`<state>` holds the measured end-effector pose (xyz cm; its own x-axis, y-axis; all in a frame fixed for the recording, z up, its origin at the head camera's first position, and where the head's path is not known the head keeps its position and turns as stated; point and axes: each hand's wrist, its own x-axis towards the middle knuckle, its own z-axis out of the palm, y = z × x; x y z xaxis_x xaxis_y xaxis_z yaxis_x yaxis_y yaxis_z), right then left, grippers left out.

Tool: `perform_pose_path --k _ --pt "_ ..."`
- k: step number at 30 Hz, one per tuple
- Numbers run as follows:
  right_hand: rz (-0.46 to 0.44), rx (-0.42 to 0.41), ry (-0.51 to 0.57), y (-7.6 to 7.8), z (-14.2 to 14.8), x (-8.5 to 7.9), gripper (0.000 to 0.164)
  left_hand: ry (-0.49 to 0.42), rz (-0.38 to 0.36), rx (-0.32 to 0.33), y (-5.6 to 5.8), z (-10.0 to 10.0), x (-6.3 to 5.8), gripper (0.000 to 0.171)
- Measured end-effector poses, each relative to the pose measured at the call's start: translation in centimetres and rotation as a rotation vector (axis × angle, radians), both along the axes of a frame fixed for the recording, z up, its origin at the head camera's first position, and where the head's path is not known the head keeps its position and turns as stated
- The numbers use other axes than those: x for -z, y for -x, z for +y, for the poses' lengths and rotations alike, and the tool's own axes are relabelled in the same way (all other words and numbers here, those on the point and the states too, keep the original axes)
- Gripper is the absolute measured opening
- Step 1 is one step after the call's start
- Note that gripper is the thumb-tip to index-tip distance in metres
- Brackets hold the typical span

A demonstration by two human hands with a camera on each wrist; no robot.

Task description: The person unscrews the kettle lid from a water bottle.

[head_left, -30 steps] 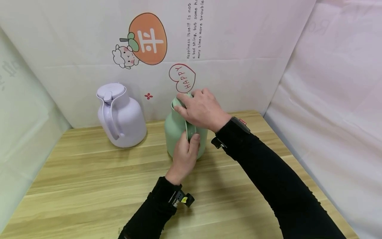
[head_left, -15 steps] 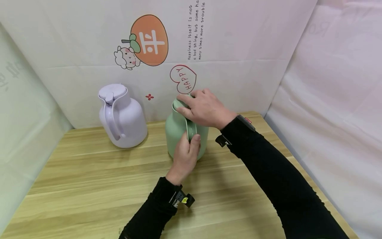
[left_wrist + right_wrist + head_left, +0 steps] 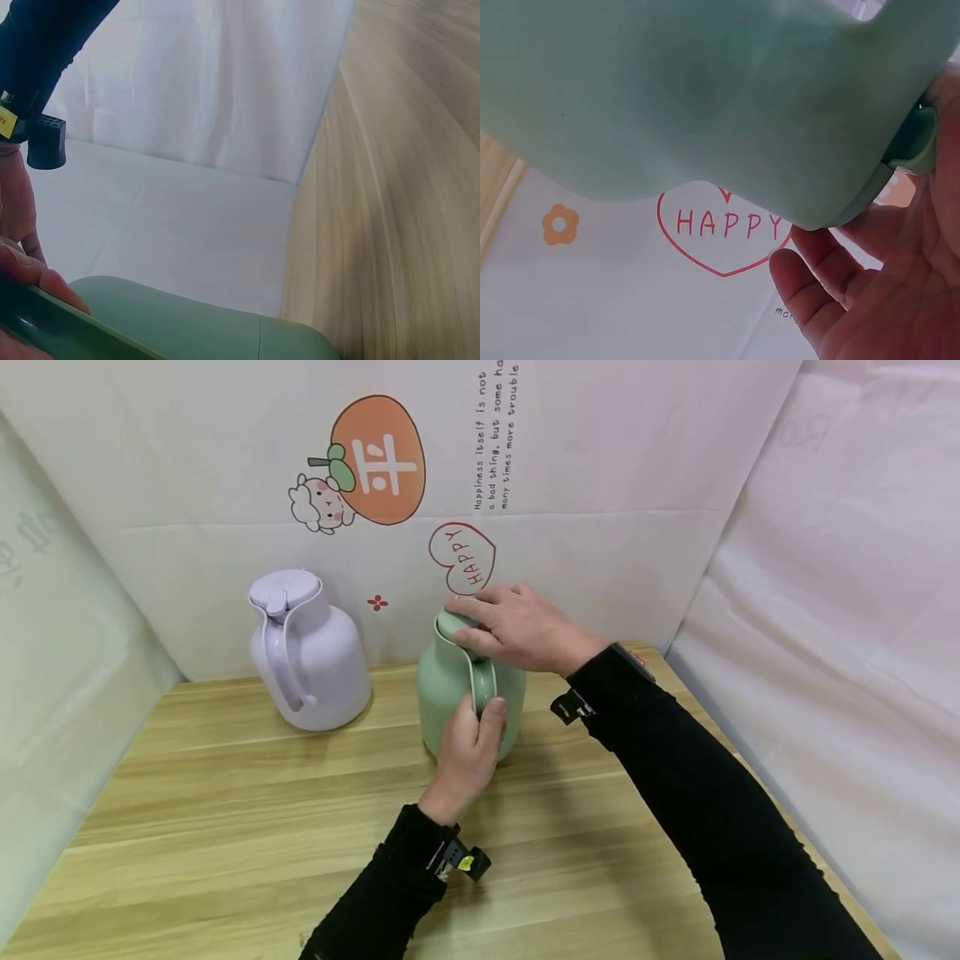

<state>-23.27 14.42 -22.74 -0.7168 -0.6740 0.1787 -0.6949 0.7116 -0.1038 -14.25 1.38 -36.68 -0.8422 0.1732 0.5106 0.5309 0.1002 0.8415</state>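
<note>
A green thermos jug (image 3: 442,693) stands upright on the table, its handle toward me. My left hand (image 3: 465,756) grips the handle (image 3: 484,683), thumb lying along its right side. From above, my right hand (image 3: 528,628) holds the lid (image 3: 457,624), with fingers spread across its top and over the far edge. In the right wrist view, the fingers (image 3: 810,292) reach past the rim of the jug (image 3: 705,112), and a small lever (image 3: 922,142) on the lid sits by the palm. The left wrist view shows the jug body (image 3: 187,322) lying along the lower edge.
A lilac thermos jug (image 3: 322,668) with its lid on stands to the left on the wooden table (image 3: 262,827). A printed white cloth (image 3: 600,468) hangs right behind both jugs, and more white cloth (image 3: 840,610) closes off the right side.
My right wrist and forearm have swung to the right and slightly up, while the fingers stay on the lid. The left hand keeps its grip on the handle; the green jug stays in place.
</note>
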Motion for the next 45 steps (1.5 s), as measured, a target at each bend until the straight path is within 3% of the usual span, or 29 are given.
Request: perform_pose_path --k 7,13,17,23,29,45 --pt "-0.035 -0.023 0.001 0.0 0.2 -0.3 0.052 -0.010 0.006 0.004 0.1 0.1 0.1 0.022" --pt "-0.052 0.040 -0.023 -0.4 -0.2 -0.4 0.057 -0.015 0.033 0.012 0.1 -0.1 0.6 0.025" --pt "-0.027 0.162 -0.031 -1.1 -1.2 -0.6 0.065 -0.003 0.064 0.014 0.1 -0.2 0.9 0.029" --pt "0.113 0.395 -0.130 -2.3 -3.3 -1.0 0.069 -0.009 0.103 0.018 0.2 -0.2 0.8 0.029" --pt "0.128 0.542 -0.190 -2.6 -5.1 -1.0 0.065 -0.021 0.109 0.019 0.1 -0.2 0.7 0.024" --pt "0.232 0.471 -0.228 -1.7 -5.1 -0.5 0.063 0.010 0.082 -0.004 0.2 -0.5 0.3 0.021"
